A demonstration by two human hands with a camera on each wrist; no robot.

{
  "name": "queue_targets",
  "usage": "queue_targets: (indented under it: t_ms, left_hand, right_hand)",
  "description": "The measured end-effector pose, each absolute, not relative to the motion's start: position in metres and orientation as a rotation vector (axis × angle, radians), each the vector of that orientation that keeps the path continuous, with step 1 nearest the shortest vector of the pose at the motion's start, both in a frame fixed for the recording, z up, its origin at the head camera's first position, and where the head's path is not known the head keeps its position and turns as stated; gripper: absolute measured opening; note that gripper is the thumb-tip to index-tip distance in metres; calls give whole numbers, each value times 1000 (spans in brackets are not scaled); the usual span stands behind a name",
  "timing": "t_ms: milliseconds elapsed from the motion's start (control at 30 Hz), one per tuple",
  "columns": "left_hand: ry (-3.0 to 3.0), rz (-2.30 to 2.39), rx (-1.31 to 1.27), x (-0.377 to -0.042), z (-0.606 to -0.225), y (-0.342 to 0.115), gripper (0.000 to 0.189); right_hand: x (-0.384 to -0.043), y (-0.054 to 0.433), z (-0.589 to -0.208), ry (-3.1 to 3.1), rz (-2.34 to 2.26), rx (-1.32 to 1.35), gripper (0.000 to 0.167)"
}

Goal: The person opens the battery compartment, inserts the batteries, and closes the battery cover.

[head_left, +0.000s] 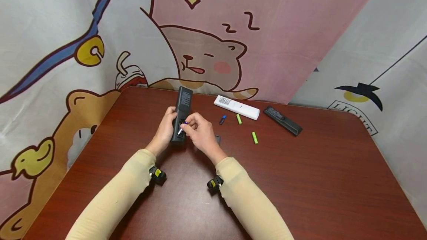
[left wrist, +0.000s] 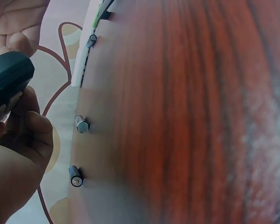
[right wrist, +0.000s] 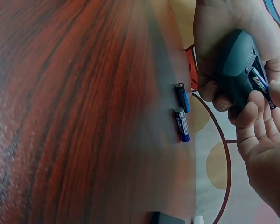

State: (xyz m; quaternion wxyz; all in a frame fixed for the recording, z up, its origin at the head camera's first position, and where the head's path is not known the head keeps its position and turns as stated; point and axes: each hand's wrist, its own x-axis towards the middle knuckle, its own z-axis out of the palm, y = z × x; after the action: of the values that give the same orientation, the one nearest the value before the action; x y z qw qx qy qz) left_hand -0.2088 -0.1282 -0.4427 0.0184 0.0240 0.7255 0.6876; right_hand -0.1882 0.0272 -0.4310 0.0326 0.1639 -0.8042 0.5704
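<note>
A dark grey remote control (head_left: 183, 105) is gripped by my left hand (head_left: 164, 130), back side up, with its battery compartment uncovered. My right hand (head_left: 201, 132) pinches a blue and white battery (right wrist: 258, 80) at that compartment. In the right wrist view the battery lies slanted against the opening, and fingers hide part of it. Whether it is fully seated I cannot tell. In the left wrist view, the remote's rounded end shows between both hands. Two loose batteries, one blue (right wrist: 182, 98) and one blue and silver (right wrist: 181, 125), lie on the table beyond the hands.
A white remote (head_left: 237, 107) and another black remote (head_left: 282, 120) lie at the back right. Near them are a blue battery (head_left: 222, 120) and two green batteries (head_left: 239, 119). A small dark piece (head_left: 218, 139) is partly hidden by the right wrist. Printed cloth hangs behind the table.
</note>
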Motion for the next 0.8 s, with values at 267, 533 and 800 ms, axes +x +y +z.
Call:
queue_targets:
  t_ms: [267, 533, 800]
  left_hand:
    - [2238, 2139, 86, -209, -444, -128, 34]
    - [2229, 2133, 90, -207, -442, -125, 35]
    - [2261, 2115, 88, -206, -439, -124, 35]
  right_hand:
    - [-188, 28, -432, -2449, 1578, 553, 17]
    - [-188, 25, -434, -2375, 1546, 580, 18]
    - [-188, 25, -435, -2358, 1574, 572, 18]
